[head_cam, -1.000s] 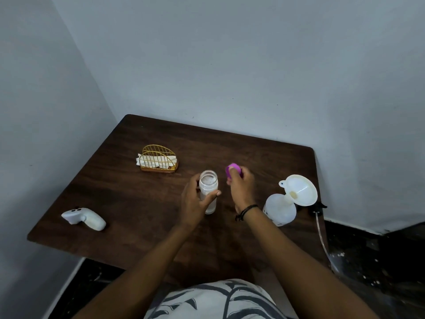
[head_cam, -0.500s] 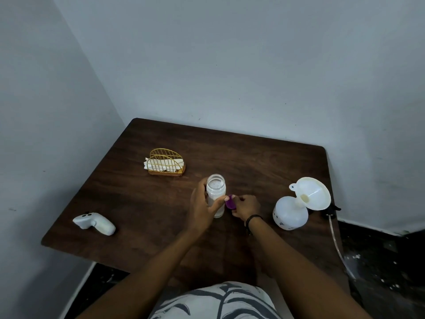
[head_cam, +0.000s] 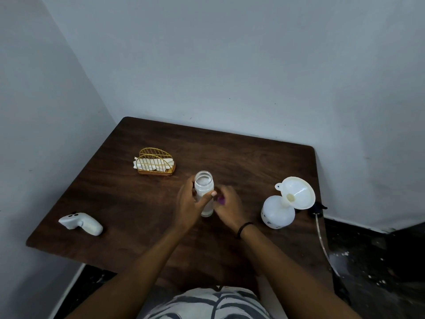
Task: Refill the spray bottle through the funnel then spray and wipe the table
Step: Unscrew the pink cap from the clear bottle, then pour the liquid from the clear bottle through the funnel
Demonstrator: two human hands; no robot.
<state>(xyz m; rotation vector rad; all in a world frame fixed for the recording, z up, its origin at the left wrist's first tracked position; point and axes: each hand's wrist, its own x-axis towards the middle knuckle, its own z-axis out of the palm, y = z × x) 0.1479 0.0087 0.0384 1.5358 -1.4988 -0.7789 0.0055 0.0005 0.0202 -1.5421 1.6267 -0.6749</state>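
Observation:
A clear open bottle (head_cam: 203, 187) with pale liquid stands upright mid-table, and my left hand (head_cam: 189, 203) is wrapped around its side. Just to the right of the bottle, low at the table, my right hand (head_cam: 226, 204) holds a small purple cap (head_cam: 221, 200). A white round spray bottle (head_cam: 277, 211) stands at the right with a white funnel (head_cam: 296, 193) tilted in its neck. Behind the spray bottle, at the table's right edge, lies the black sprayer head (head_cam: 318, 207) with its tube hanging down.
A gold wire holder with white napkins (head_cam: 155, 162) sits at the back left of the dark wooden table (head_cam: 128, 203). A white handheld controller (head_cam: 80, 223) lies near the left front edge. Walls close in at the left and back.
My right hand has come down from beside the bottle's mouth to the table surface with the purple cap. The left hand has stayed on the bottle.

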